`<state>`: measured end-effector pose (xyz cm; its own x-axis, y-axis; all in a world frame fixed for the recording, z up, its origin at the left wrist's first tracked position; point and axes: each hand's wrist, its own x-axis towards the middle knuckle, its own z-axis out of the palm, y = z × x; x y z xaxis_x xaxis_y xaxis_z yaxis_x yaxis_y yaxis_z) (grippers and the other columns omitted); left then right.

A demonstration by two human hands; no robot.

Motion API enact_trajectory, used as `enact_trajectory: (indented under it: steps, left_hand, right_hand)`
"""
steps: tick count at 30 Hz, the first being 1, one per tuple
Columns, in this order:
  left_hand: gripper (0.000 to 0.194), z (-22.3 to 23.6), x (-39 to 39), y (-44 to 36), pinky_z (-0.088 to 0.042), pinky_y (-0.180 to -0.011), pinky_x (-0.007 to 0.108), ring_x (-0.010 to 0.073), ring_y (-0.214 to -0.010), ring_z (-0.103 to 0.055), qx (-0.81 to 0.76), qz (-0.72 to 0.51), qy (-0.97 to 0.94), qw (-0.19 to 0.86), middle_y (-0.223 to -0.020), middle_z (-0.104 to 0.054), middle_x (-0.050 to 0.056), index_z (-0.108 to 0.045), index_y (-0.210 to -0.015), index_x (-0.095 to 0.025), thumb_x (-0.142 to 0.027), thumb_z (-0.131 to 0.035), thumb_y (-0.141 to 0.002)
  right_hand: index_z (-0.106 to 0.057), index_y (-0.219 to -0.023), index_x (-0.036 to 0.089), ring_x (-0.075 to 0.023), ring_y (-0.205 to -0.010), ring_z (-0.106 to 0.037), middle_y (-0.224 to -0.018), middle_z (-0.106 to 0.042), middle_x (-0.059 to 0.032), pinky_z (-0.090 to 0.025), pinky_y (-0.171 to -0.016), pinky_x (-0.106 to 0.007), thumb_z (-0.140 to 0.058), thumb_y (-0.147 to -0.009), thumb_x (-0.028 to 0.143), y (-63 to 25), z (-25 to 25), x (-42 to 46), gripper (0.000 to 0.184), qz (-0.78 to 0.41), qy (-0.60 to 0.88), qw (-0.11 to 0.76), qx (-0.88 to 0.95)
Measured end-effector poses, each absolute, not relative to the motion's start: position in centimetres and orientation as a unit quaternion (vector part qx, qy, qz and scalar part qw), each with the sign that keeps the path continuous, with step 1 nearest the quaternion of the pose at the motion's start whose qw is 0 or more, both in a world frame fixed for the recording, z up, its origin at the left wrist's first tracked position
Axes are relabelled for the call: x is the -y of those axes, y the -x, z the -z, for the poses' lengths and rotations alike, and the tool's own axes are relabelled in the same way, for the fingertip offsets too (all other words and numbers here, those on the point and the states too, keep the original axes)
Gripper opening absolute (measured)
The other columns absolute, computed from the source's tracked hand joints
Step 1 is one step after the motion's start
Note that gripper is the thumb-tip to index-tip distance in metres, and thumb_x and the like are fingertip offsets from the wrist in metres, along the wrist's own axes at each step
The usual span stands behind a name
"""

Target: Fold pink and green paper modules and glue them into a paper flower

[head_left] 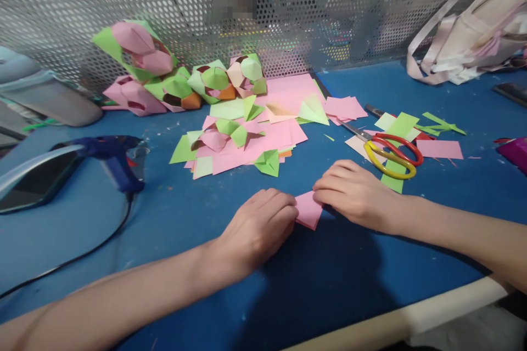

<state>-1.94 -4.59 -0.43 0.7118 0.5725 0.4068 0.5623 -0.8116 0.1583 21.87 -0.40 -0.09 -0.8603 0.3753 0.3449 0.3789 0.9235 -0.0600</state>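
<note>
Grips pink paper [309,211] by 2 sides with closed fingers [286,211] of left hand [259,227] and right hand [356,196], down at the counter [197,203], in front of the paper pile [230,158] and left of the scissors [377,138].

A paper slip [308,210] is before the paper pile [263,140] on the table [185,214], glue gun [113,159] left, scissors [365,135] right.

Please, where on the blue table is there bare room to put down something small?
Mostly bare table lies between the glue gun and the left hand, and between the right hand and the near edge. It is crowded beyond the hands, with the paper pile, scissors and folded paper shapes.
</note>
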Motion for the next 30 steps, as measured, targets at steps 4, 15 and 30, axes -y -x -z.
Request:
enact_trajectory:
  steps: [4,15,30]
  left_hand:
    - [0.013,-0.5,4.7,2.4,-0.048,-0.07,0.03,0.0179,-0.085,-0.058,-0.3,-0.186,-0.934,0.053,-0.093,-0.064,0.01,-0.059,-0.084,-0.014,-0.009,-0.047,-0.088]
    - [0.021,-1.3,5.0,2.6,-0.047,-0.076,0.031,0.0188,-0.088,-0.054,-0.318,-0.125,-0.936,0.083,-0.099,-0.061,0.012,-0.061,-0.084,-0.013,-0.011,-0.041,-0.091]
    - [0.02,-4.2,6.7,4.1,-0.039,-0.056,0.032,0.0186,-0.061,-0.051,-0.335,0.064,-0.94,-0.03,-0.07,-0.059,0.006,-0.058,-0.073,-0.016,-0.013,-0.042,-0.086]
  right_hand:
    - [-0.066,-0.09,0.016,-0.0179,-0.093,-0.053,-0.095,-0.067,-0.0064,-0.036,-0.085,-0.036,-0.036,-0.096,0.011,-21.8,-0.1,0.4,0.03,0.038,0.16,0.154,0.974]
    - [-0.067,-0.088,0.016,-0.0183,-0.088,-0.056,-0.093,-0.068,-0.0069,-0.039,-0.084,-0.037,-0.038,-0.093,0.008,-21.7,-0.5,0.6,0.031,0.061,0.144,0.126,0.98]
    - [-0.067,-0.083,0.017,-0.0186,-0.077,-0.054,-0.081,-0.066,-0.0077,-0.037,-0.085,-0.039,-0.042,-0.087,0.006,-22.8,-1.4,0.6,0.027,0.044,0.174,0.088,0.98]
